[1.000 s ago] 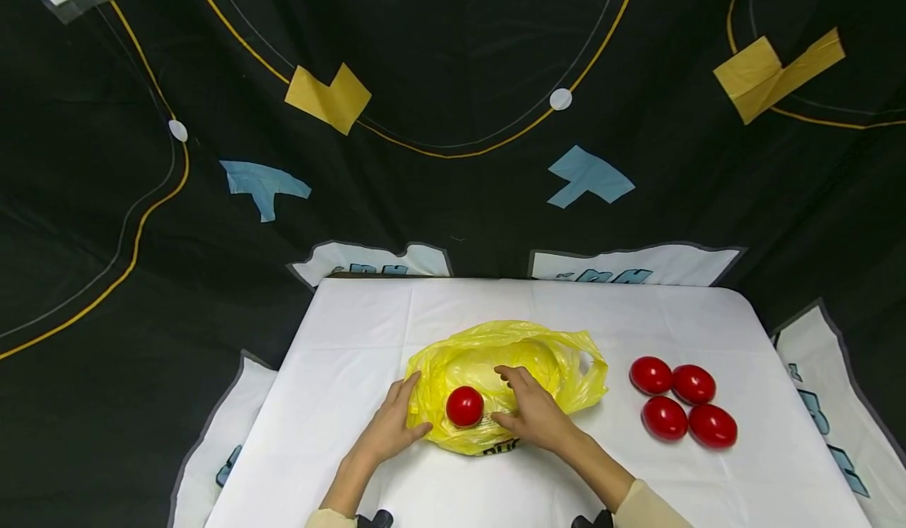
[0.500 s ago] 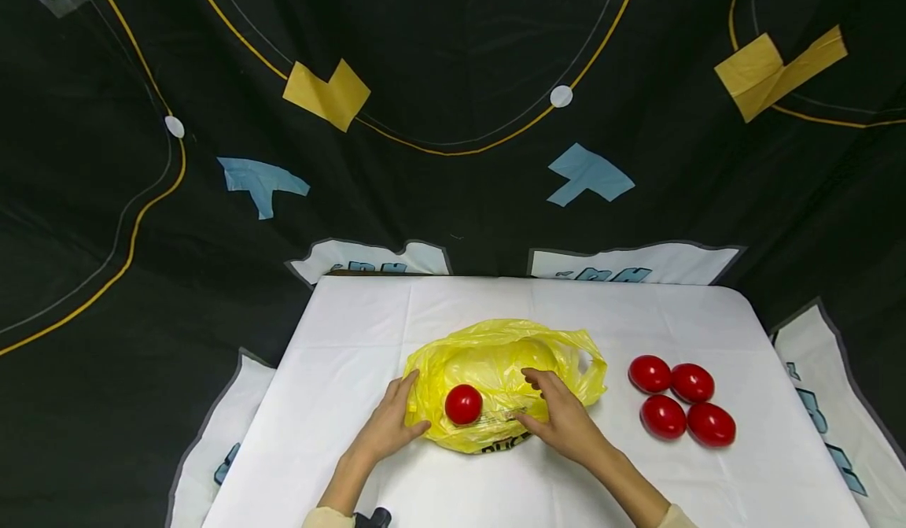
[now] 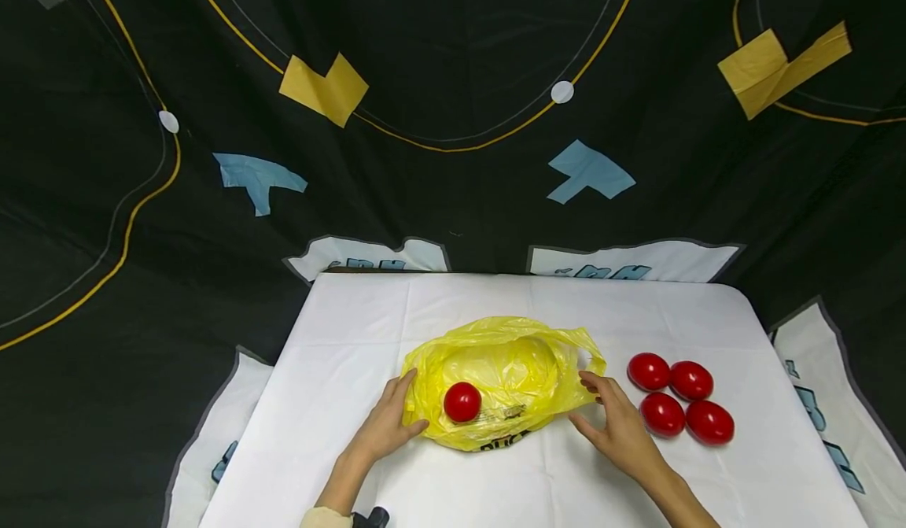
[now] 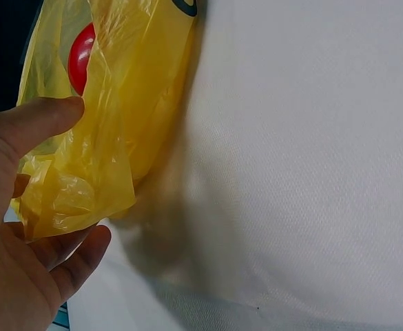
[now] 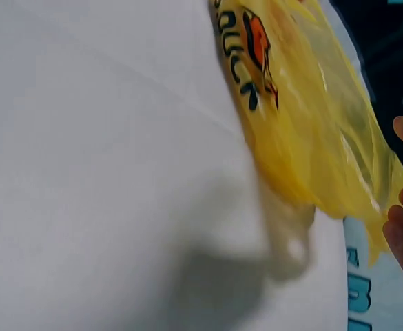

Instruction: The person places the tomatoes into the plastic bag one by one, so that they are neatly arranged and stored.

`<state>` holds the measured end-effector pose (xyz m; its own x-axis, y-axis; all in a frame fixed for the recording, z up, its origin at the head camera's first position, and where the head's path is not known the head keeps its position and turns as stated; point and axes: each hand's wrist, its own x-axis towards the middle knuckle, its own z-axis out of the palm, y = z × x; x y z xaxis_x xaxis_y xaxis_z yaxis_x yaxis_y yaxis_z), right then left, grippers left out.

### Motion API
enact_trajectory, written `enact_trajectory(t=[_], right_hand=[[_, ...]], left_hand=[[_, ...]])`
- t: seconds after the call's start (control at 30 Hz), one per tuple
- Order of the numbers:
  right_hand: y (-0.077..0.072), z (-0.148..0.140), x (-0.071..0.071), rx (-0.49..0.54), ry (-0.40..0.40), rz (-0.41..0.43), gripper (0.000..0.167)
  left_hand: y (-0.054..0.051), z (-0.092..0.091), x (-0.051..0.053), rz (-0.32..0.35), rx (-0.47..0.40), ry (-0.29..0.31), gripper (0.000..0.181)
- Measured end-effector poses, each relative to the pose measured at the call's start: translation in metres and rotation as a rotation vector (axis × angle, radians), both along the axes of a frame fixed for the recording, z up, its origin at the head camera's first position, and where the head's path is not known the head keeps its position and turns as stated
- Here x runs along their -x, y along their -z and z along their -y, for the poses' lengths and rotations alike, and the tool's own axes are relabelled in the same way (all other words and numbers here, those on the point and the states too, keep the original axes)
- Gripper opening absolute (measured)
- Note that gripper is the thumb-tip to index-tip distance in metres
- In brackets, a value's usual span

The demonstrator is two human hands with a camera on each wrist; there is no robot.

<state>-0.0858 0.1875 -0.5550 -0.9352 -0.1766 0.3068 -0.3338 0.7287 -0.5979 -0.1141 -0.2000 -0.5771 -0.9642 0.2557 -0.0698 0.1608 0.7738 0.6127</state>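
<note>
A yellow plastic bag (image 3: 510, 363) with dark lettering lies with its mouth open in the middle of the white table. Inside, toward its left end, sits a glossy red ball-like object (image 3: 462, 402). My left hand (image 3: 384, 423) rests against the bag's left end, thumb and fingers spread apart; in the left wrist view the thumb (image 4: 56, 121) lies along the plastic. At the bag's right end is my right hand (image 3: 616, 426), its fingers loosely bent beside the handle loop and nothing clearly gripped. In the right wrist view the fingertips (image 5: 402, 224) are close to the plastic edge.
Several glossy red egg-shaped objects (image 3: 690, 380) lie grouped on the white table (image 3: 354, 315), just right of my right hand. Dark cloth (image 3: 453, 205) with tape pieces hangs behind the table's far edge.
My right hand has moved from over the bag, beside the red object inside, rightward to the bag's right end. The left hand has stayed at the left end.
</note>
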Motion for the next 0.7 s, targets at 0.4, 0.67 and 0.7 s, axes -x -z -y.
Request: enact_trajectory(t=[0.4,0.67,0.7], right_hand=[[0.016,-0.041,-0.003,-0.013,0.131,-0.042,0.066],[0.029,-0.075,-0.006,-0.074,0.238,-0.021,0.072],[0.029,-0.078,-0.007,-0.084,0.253,-0.002,0.074]], left_hand=[[0.000,0.001,0.001,-0.004,0.011,0.002,0.089],[0.000,0.001,0.000,-0.001,0.012,-0.002,0.089],[0.001,0.001,0.000,-0.001,0.011,-0.002,0.089]])
